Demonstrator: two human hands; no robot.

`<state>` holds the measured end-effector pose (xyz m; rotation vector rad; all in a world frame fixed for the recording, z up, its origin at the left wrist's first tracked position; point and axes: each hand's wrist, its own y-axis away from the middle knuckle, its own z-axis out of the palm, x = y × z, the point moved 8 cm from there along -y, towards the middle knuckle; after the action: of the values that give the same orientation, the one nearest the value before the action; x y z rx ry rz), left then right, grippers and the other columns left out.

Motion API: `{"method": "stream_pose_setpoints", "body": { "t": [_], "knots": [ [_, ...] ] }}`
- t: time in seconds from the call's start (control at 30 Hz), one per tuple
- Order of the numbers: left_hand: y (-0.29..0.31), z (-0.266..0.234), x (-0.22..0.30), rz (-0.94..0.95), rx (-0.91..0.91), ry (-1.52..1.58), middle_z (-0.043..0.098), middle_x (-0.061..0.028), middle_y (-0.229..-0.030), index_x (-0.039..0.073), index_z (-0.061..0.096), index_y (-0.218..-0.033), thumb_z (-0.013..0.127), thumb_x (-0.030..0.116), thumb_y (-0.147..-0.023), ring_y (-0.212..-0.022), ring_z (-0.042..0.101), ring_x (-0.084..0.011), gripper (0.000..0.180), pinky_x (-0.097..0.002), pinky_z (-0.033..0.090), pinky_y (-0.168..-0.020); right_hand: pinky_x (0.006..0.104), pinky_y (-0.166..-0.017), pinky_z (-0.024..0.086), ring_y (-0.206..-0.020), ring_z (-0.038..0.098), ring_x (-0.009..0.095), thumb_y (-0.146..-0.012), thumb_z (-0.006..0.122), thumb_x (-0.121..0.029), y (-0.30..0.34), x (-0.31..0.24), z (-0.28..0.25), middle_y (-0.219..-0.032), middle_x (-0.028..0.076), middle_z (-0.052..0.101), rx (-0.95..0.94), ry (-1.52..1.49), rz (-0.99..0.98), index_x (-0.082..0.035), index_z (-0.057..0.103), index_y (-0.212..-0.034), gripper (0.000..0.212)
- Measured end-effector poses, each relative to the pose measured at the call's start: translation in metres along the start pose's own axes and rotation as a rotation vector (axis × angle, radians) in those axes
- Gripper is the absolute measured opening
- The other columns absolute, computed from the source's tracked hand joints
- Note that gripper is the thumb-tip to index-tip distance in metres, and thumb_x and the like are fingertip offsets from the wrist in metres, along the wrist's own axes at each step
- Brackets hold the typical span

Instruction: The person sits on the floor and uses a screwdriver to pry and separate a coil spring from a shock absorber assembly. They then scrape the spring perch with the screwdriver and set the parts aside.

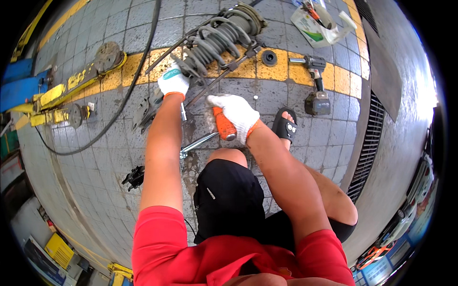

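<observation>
Head view: right hand (234,113), fingers closed round orange tool (223,126); spring (215,46) at its 12 o'clock, left hand's (172,83) 2 o'clock; left grip unclear.

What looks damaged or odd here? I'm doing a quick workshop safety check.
The open-toed black sandal looks odd: toes are bare near the coil-spring strut and cordless power tool on the floor. At far left, the yellow metal arm's paint is chipped and worn. Nothing else clearly stands out.
</observation>
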<state>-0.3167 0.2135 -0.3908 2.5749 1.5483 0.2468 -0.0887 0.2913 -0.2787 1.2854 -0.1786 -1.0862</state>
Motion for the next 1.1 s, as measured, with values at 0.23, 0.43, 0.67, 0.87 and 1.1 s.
{"method": "stream_pose_setpoints", "body": {
  "t": [0.23, 0.43, 0.67, 0.87, 1.1],
  "knots": [
    [-0.004, -0.004, -0.003, -0.009, -0.009, 0.022, 0.077, -0.0142, -0.104, 0.010, 0.067, -0.112, 0.073, 0.026, -0.082, -0.101, 0.075, -0.0315, 0.035, -0.0425, 0.058, -0.086, 0.0358, -0.052, 0.052, -0.061, 0.062, 0.021, -0.109, 0.057, -0.021, -0.002, -0.013, 0.035, -0.082, 0.011, 0.065, -0.046, -0.168, 0.060, 0.002, 0.063, -0.107, 0.024],
    [-0.002, -0.001, -0.001, 0.009, 0.039, 0.044, 0.076, -0.0132, -0.102, 0.010, 0.067, -0.108, 0.075, 0.028, -0.080, -0.098, 0.075, -0.0303, 0.034, -0.0424, 0.058, -0.085, 0.0407, -0.055, 0.055, -0.061, 0.062, 0.027, -0.107, 0.056, -0.020, -0.034, -0.020, 0.048, -0.081, 0.011, 0.063, -0.063, -0.465, 0.128, -0.003, 0.058, -0.099, 0.019],
    [-0.010, 0.007, -0.007, 0.046, 0.023, 0.090, 0.076, -0.0136, -0.103, 0.010, 0.068, -0.109, 0.072, 0.027, -0.083, -0.099, 0.074, -0.0329, 0.031, -0.0439, 0.058, -0.086, 0.0409, -0.053, 0.053, -0.059, 0.061, 0.026, -0.107, 0.057, -0.019, -0.060, -0.020, 0.036, -0.079, 0.011, 0.063, -0.011, -0.271, 0.096, -0.003, 0.060, -0.102, 0.017],
    [-0.010, 0.003, -0.005, 0.051, -0.015, 0.136, 0.077, -0.0151, -0.101, 0.011, 0.068, -0.109, 0.070, 0.024, -0.085, -0.097, 0.075, -0.0352, 0.028, -0.0448, 0.058, -0.085, 0.0435, -0.052, 0.052, -0.060, 0.062, 0.024, -0.103, 0.061, -0.015, -0.059, -0.025, 0.042, -0.083, 0.010, 0.064, 0.019, -0.220, 0.089, -0.005, 0.063, -0.101, 0.011],
    [-0.032, 0.050, -0.012, -0.007, -0.070, -0.060, 0.077, -0.0120, -0.098, 0.016, 0.068, -0.110, 0.065, 0.036, -0.095, -0.093, 0.077, -0.0306, 0.025, -0.0451, 0.060, -0.074, 0.0452, -0.080, 0.058, -0.090, 0.066, 0.028, -0.106, 0.052, -0.022, -0.159, -0.021, 0.089, -0.100, 0.011, 0.067, -0.137, -0.619, -0.014, -0.007, 0.063, -0.109, 0.019]
  ]
}}
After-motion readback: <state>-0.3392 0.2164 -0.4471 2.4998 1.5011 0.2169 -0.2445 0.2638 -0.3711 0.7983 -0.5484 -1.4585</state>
